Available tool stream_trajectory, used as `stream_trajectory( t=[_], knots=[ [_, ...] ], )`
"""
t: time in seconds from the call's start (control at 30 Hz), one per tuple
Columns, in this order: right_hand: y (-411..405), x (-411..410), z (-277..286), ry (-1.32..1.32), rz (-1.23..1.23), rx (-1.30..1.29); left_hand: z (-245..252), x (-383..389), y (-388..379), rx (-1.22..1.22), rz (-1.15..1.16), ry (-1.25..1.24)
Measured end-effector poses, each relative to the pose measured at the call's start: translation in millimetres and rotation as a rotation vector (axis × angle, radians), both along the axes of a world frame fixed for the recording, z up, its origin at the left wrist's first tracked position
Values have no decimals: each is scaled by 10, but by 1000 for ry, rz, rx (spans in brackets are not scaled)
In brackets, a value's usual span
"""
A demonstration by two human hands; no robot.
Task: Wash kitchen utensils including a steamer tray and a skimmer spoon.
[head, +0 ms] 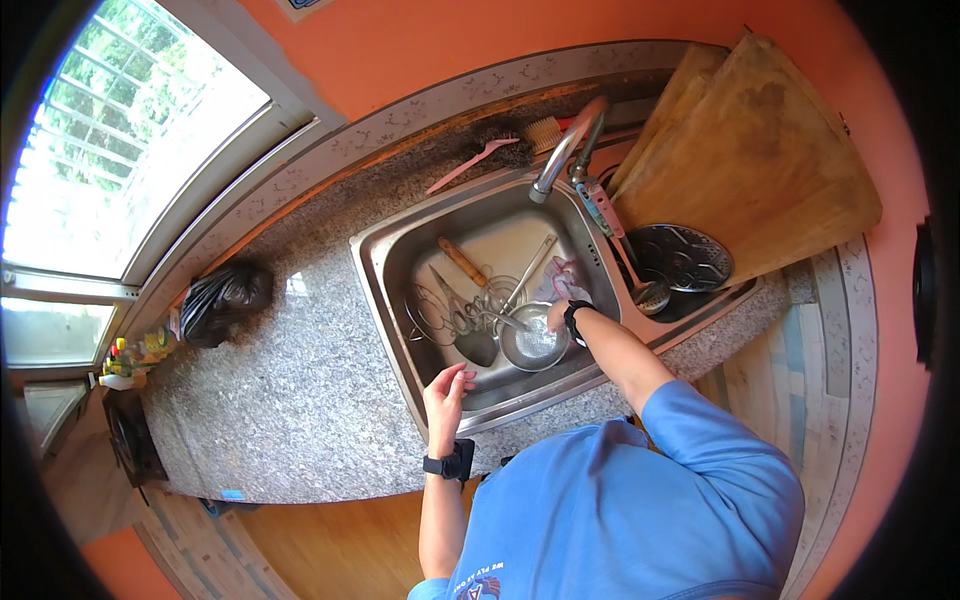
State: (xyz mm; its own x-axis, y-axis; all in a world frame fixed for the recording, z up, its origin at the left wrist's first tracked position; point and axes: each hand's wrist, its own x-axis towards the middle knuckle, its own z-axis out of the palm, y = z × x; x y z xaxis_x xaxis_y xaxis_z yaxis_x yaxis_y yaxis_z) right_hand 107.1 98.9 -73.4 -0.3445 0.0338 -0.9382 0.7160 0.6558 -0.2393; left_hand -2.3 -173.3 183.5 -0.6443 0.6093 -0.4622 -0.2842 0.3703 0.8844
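My right hand (pixel 557 316) is inside the steel sink basin (pixel 600 349), at the edge of a round metal strainer (pixel 534 341). Its fingers are mostly hidden, so whether they grip the rim cannot be told. Beside it lies a wet pale cloth with pink marks (pixel 562 279). My left hand (pixel 445 394) hovers over the basin's near left rim, fingers apart and holding nothing. Around the strainer lie a dark spatula blade (pixel 478 346), a wooden handle (pixel 461 261), a metal utensil handle (pixel 531 271) and tangled wire utensils (pixel 435 311).
A curved faucet (pixel 559 161) arches over the basin. Cutting boards (pixel 750 165) lean at right above a perforated steel plate (pixel 690 255) and slotted spoon (pixel 651 297). Behind the sink lie a pink-handled brush (pixel 472 166) and bristle brush (pixel 544 135). A black plastic bag (pixel 229 304) sits on the granite counter (pixel 322 390).
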Motion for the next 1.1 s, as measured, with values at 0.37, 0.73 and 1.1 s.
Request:
stream_trajectory(
  t=[0.37, 0.73, 1.1],
  knots=[
    [-4, -10, 1323, 264, -93, 346, 66, 82, -29, 76, -3, 21],
    [-104, 90, 1856, 598, -34, 611, 222, 217, -160, 142, 1, 94],
    [-125, 146, 2256, 1071, 3, 685, 278, 213, -180, 179, -23, 147]
  ],
)
